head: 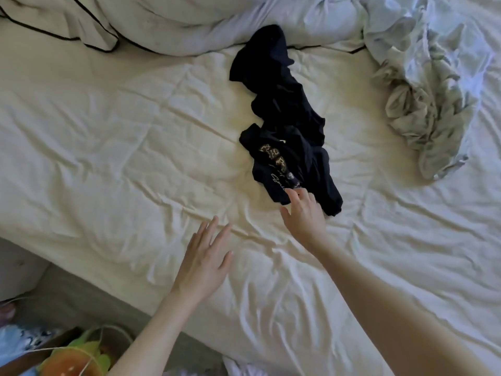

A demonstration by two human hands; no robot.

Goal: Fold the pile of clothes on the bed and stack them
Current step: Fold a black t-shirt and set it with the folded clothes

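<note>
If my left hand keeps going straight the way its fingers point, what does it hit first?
Probably just the bare cream bedsheet. The left hand, open, points up and slightly right; the dark navy garment appears to lie right of that line, though depth is unclear.

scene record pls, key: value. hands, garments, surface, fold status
surface: bed sheet, cream, wrinkled
dark garment: crumpled, unfolded, mid-bed, printed front up
pale garment: crumpled heap, far right of the dark one, apart from it
right hand: fingertips at the dark garment's near edge, grip not clear
left hand: fingers spread, over bare sheet, holds nothing
fold status: nothing folded or stacked in view
</note>
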